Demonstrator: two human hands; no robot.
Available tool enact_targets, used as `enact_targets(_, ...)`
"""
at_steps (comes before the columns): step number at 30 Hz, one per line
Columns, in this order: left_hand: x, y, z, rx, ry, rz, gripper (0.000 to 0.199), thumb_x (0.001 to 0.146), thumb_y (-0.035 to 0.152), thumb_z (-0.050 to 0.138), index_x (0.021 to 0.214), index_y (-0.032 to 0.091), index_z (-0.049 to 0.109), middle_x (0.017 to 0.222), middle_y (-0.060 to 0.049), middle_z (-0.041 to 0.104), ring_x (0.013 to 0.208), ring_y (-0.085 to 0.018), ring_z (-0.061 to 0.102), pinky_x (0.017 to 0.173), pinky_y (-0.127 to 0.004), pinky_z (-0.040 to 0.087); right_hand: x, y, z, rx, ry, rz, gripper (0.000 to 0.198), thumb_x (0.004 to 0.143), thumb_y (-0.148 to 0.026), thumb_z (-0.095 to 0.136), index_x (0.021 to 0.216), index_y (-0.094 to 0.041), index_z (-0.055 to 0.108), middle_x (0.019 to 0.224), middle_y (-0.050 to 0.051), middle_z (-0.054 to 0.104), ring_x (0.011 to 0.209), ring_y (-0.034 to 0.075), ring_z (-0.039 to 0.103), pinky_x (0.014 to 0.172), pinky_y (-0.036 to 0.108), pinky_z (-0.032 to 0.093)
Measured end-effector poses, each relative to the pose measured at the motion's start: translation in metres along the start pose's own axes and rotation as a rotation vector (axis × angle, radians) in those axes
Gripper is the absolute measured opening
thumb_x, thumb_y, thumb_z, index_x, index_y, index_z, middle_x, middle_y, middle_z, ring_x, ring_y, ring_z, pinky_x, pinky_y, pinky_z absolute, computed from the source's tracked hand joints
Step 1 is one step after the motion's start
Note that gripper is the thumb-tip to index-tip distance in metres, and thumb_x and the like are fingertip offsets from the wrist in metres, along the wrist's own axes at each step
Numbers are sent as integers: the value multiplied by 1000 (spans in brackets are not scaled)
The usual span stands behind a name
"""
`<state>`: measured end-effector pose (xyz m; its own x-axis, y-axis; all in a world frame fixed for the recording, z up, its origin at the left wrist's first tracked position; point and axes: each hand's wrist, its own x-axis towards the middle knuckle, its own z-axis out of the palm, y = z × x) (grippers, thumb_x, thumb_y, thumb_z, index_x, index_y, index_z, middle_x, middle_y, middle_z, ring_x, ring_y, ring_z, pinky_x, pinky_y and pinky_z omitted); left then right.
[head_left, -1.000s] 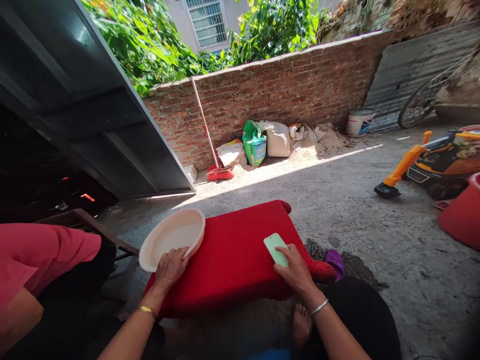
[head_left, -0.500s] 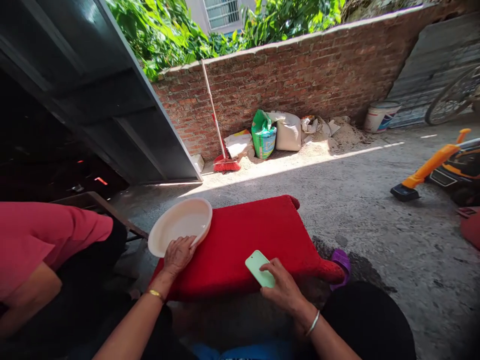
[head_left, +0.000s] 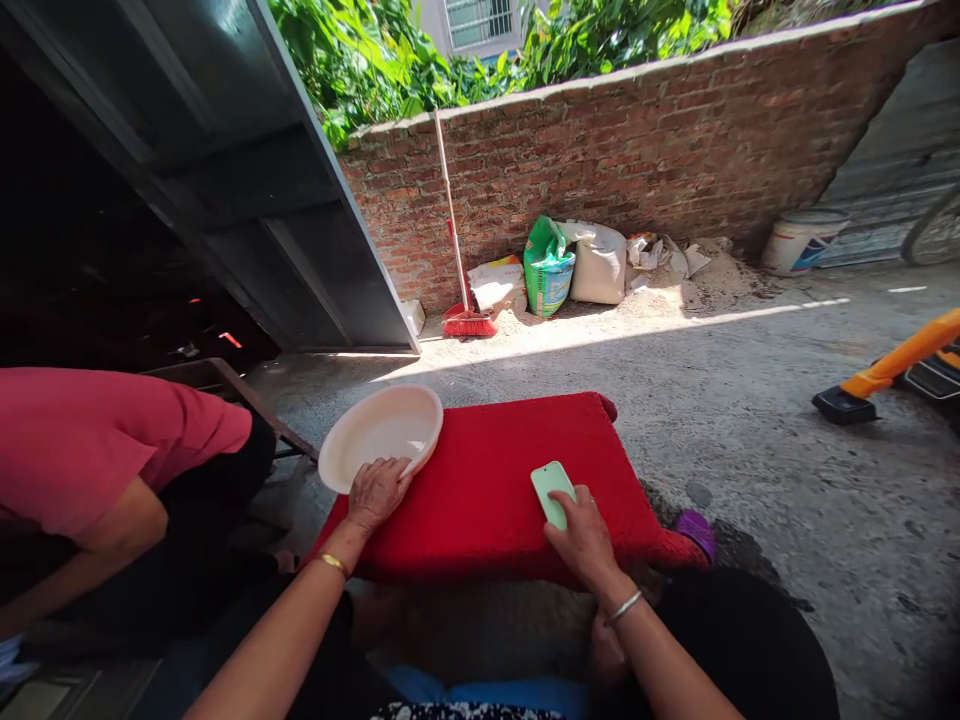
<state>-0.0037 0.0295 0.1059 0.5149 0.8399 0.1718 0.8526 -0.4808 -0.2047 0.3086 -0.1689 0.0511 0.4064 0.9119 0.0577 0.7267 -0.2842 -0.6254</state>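
Note:
My left hand [head_left: 377, 493] is closed over the near rim of a pale plastic basin [head_left: 382, 430], which sits tilted at the left end of a bench covered in red cloth [head_left: 495, 460]. In my right hand [head_left: 581, 535] is a mint-green scrubbing brush [head_left: 551, 485], an oblong with a small hole near its far end. It is over the right part of the red cloth; its underside is hidden, so no bristles show. A little water appears to glint inside the basin.
At the left bends another person in a pink shirt [head_left: 127, 440]. A purple slipper [head_left: 697, 532] is by the bench's right corner. An open metal door [head_left: 300, 230], a broom [head_left: 469, 325], sacks [head_left: 598, 262] and a bucket [head_left: 802, 243] stand farther off, with an orange-handled machine [head_left: 892, 365] at right.
My right hand has moved the brush forward and to the right over the red cloth. My left hand stays on the basin rim. The view has shifted slightly left.

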Motion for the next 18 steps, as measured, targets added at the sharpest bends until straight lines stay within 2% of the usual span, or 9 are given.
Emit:
enact_targets(2, 0, 0, -1, -5, -2, -3, 30, 93, 25, 48, 111, 21, 72, 97, -12, 75, 98, -29, 66, 83, -39, 43, -16, -15, 7, 171, -174, -135, 45, 67, -14, 63, 110, -27, 70, 106, 4, 57, 95, 20, 60, 81, 29, 48)
enact_targets(4, 0, 1, -1, -11, -4, -6, 31, 94, 26, 47, 112, 21, 72, 97, -12, 75, 98, -29, 66, 83, -39, 43, -23, -8, -3, 285, -203, -188, 43, 68, -18, 62, 110, -28, 69, 106, 2, 58, 93, 18, 61, 79, 27, 48)
enact_targets(6, 0, 1, 0, -19, -6, -10, 31, 95, 27, 47, 113, 21, 72, 98, -12, 75, 99, -30, 66, 84, -40, 43, -19, 19, -24, 274, -54, -126, 38, 73, -26, 61, 110, -27, 68, 108, 4, 57, 97, 20, 60, 84, 30, 49)
enact_targets(8, -1, 1, 2, -26, -7, -13, 31, 96, 29, 47, 113, 20, 72, 99, -13, 74, 100, -30, 66, 85, -40, 42, -10, 52, -47, 152, 120, -5, 38, 74, -32, 60, 111, -25, 68, 109, 6, 57, 101, 24, 59, 90, 36, 48)
enact_targets(11, 0, 0, 3, -43, -4, -14, 31, 96, 29, 47, 112, 21, 72, 98, -12, 74, 100, -30, 65, 86, -40, 42, -6, 83, -59, -47, 220, 160, 40, 73, -34, 60, 111, -24, 68, 105, 8, 56, 98, 27, 59, 93, 42, 48)
enact_targets(13, 0, 0, 5, -58, 2, -13, 30, 95, 28, 47, 111, 22, 72, 97, -12, 74, 100, -29, 65, 86, -40, 43, -16, 76, -46, -105, 218, 170, 39, 75, -34, 60, 112, -24, 68, 107, 10, 57, 99, 30, 59, 93, 46, 48)
enact_targets(15, 1, 0, 6, -75, 9, -10, 30, 94, 26, 48, 111, 22, 72, 98, -12, 75, 100, -29, 65, 86, -40, 43, -32, 52, -20, -78, 169, 79, 38, 76, -30, 60, 113, -26, 69, 113, 12, 57, 104, 32, 59, 95, 48, 48)
enact_targets(18, 1, 0, 7, -99, 19, -9, 30, 93, 25, 49, 112, 22, 72, 101, -12, 75, 101, -29, 65, 86, -41, 43, -51, 11, 16, 132, -79, -139, 44, 69, -19, 60, 110, -31, 70, 115, 8, 60, 106, 27, 60, 92, 40, 51)
